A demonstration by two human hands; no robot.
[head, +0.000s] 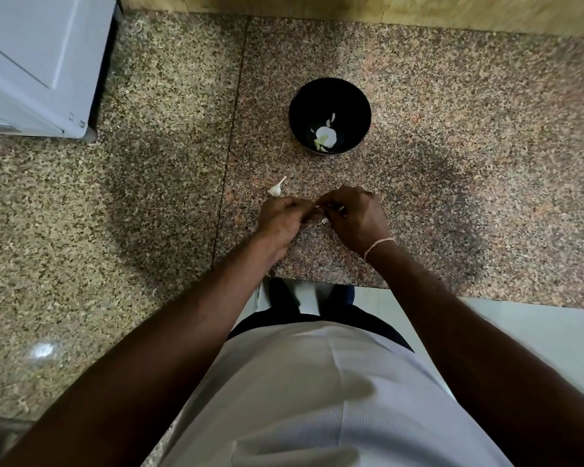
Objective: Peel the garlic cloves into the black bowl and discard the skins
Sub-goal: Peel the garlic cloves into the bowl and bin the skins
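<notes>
Speckled granite desk [452, 129] takes up most of the view, with a seam running down it just left of the hands. Its near edge cuts across right in front of the person, and there's pale floor [536, 335] showing past it on the right. Loads of bare stone to the right of the bowl and out to the far left. A white appliance [38, 62] sits in the top left corner, cut off by the frame, so hard to say what it is.

Black bowl [330, 116] stands on the desk, well apart from the hands, further back. Pale garlic bits [326, 138] lie at the bottom, can't tell if that's cloves or skin.

Left hand [282, 219] and right hand [354, 217] are right together near the front edge, fingers curled, both pinching a garlic clove [324, 214] between them. Mostly hidden by the fingers, only little white slivers peek out. The right wrist wears a thin band [378, 247].

One loose garlic clove with a stalk [276, 188] lies on the desk just beyond the left hand, not touching it.
</notes>
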